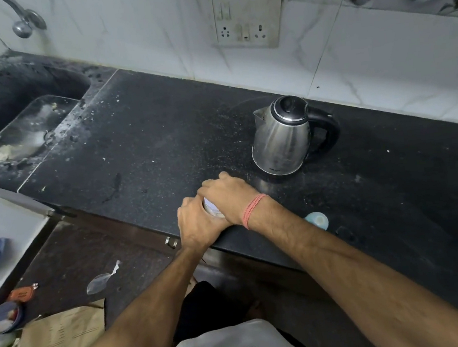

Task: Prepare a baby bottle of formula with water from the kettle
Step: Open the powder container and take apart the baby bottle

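Both my hands are closed around a small round container [212, 207] near the front edge of the black counter [140, 143]; only a sliver of its pale side shows between them. My left hand [196, 224] wraps its body from the left. My right hand [226, 195] covers its top. A steel kettle [282, 139] with a black lid and handle stands upright behind my hands, to the right, spout pointing left. A pale blue bottle cap [317, 220] lies on the counter right of my right forearm.
A dark sink [23, 124] with a tap [26, 21] is at the far left. A socket plate [245, 19] hangs on the tiled wall. Papers, a spoon [100, 281] and clutter lie on the floor at lower left.
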`<state>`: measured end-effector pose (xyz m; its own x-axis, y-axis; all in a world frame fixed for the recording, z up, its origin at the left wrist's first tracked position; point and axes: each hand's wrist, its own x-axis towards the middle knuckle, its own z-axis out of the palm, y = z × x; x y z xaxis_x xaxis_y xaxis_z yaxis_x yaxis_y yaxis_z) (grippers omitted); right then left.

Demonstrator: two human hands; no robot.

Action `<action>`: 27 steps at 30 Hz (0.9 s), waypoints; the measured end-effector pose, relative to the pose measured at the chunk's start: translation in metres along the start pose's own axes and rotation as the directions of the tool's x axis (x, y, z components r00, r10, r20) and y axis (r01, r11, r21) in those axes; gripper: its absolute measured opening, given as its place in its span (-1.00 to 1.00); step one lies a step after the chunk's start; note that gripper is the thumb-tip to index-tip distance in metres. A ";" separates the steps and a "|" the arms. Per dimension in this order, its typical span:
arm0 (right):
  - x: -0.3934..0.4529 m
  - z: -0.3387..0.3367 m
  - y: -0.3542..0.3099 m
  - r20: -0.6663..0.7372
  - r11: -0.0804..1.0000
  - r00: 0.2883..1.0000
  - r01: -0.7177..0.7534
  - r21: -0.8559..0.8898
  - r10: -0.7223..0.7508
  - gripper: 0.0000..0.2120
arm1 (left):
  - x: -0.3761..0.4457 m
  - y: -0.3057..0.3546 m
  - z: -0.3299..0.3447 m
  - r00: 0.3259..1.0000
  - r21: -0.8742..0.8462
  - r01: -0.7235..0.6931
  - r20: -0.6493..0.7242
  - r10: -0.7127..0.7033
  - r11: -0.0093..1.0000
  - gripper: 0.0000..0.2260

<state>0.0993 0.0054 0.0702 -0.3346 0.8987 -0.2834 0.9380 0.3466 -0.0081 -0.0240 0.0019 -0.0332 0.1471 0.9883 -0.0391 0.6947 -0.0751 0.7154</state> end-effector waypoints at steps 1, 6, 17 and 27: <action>0.000 -0.002 0.003 0.027 1.000 0.999 0.020 -0.011 -0.020 -0.50 | 0.002 -0.002 0.001 1.000 0.015 -0.018 0.000 0.018 1.000 -0.44; 0.000 -0.002 0.013 0.034 0.980 0.997 -0.077 0.186 0.072 -0.20 | 0.003 -0.012 0.004 0.999 0.005 -0.006 0.039 0.005 1.000 -0.21; 0.003 -0.014 0.024 0.044 0.994 0.994 0.099 -0.047 -0.097 -0.37 | 0.005 -0.005 0.004 0.999 0.111 0.024 0.045 -0.029 0.994 -0.22; 0.003 -0.032 0.033 0.036 0.965 0.967 0.256 -0.050 -0.254 -0.26 | 0.000 0.002 0.002 0.998 0.062 0.046 0.027 -0.048 0.997 -0.28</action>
<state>0.1263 0.0283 0.1000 -0.5584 0.7709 -0.3065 0.8154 0.5780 -0.0319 -0.0213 0.0018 -0.0328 0.1327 0.9868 -0.0923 0.7433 -0.0375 0.6679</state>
